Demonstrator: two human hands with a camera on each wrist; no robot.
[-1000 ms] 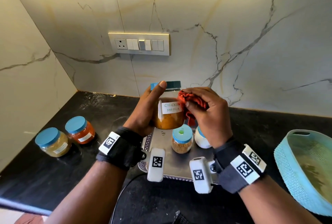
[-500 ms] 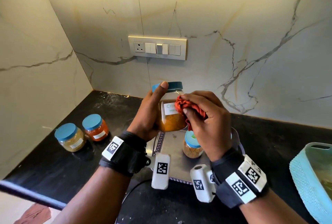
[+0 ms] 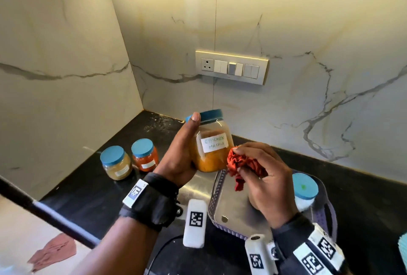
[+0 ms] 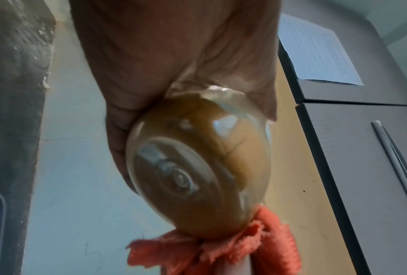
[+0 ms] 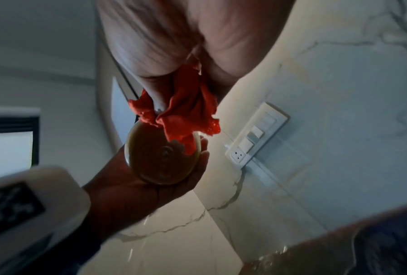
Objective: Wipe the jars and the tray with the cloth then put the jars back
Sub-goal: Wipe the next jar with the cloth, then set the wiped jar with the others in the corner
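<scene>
Held aloft in the left hand, upright above the near-left edge of the steel tray: a blue-lidded jar of orange-yellow powder, hand-lettered label facing the camera, thumb stretched up to the lid rim, fingers wrapped round the far side. Left grip closed on the jar, palm cupping its side in the left wrist view. Just right of that grip, the right hand bunching a red cloth, fingers curled round it; right grip closed on the cloth. Cloth touching the jar's lower right side, pressed to the edge of the base in both wrist views. Below and right of the right grip, on the tray, a white jar with a pale blue lid. Partly hidden under the right hand, something rounded on the tray, too covered to identify. Well left of the left grip, on the black table, two more blue-lidded jars just beside each other: a tan-filled jar and a red-filled jar. Behind both grips, on the marble wall, a switch panel
</scene>
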